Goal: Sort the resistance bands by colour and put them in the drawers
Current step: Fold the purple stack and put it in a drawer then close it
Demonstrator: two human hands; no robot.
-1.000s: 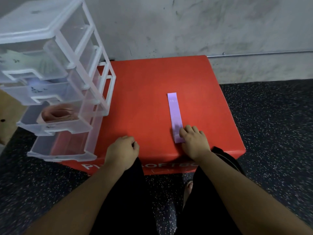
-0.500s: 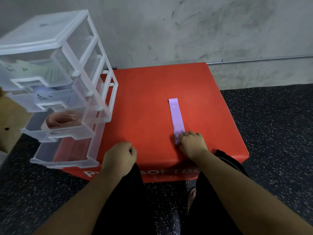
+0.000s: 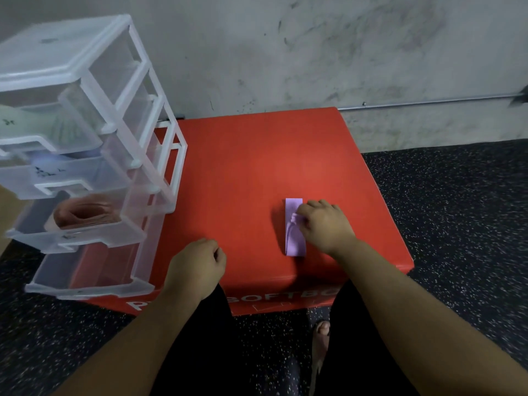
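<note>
Purple band (image 3: 294,238) now folded under rt hand (image 3: 324,224).

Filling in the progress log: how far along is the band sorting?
Done: a green band and a coiled orange band already lie in separate drawers. In hand: the right hand pinches the purple band on the red box; the left hand rests fisted. Left: putting the purple band in a drawer.

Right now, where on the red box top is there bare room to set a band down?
Bare red foam box top: the wide patch between the clear plastic drawer tower and the flat purple resistance band, and the strip toward the grey wall. Crowded: the near edge, with the fisted left hand and the right hand pinching the band.
</note>
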